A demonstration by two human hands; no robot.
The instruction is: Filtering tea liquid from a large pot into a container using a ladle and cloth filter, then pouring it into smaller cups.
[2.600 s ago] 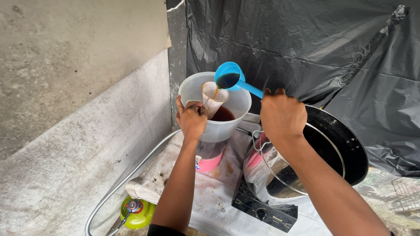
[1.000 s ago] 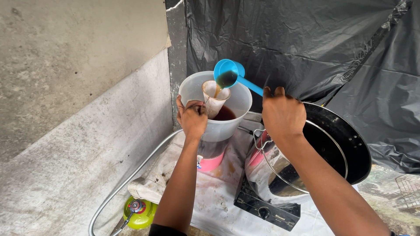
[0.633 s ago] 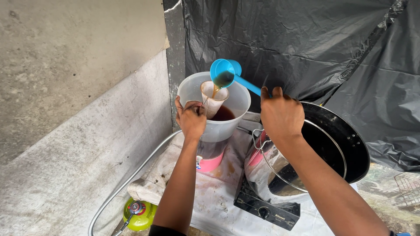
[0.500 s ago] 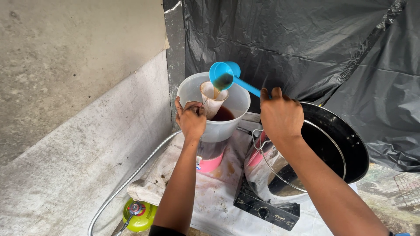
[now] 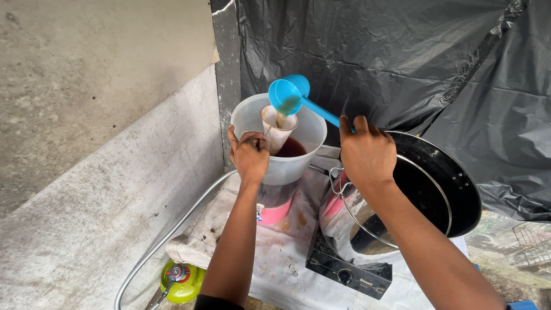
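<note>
**Straining dark liquid into a white bucket**

While the right hand (image 5: 367,152) is gripping the tilted blue plastic ladle (image 5: 287,96), brown liquid is running into a cloth strainer (image 5: 278,127) that the closed left hand (image 5: 249,156) is holding inside the white plastic bucket (image 5: 287,166). A steel pot (image 5: 350,227) is sitting on a black stove (image 5: 344,270); black sheeting (image 5: 402,51) is lining the wall.

Long blue plastic ladle handle (image 5: 321,113): rear end hidden inside right hand (image 5: 367,152). Round steel pot (image 5: 356,229): contents hidden by forearm. Green gas cylinder (image 5: 181,281): cut off at bottom edge. Pink container (image 5: 275,209): mostly hidden beneath white bucket (image 5: 287,166).
</note>
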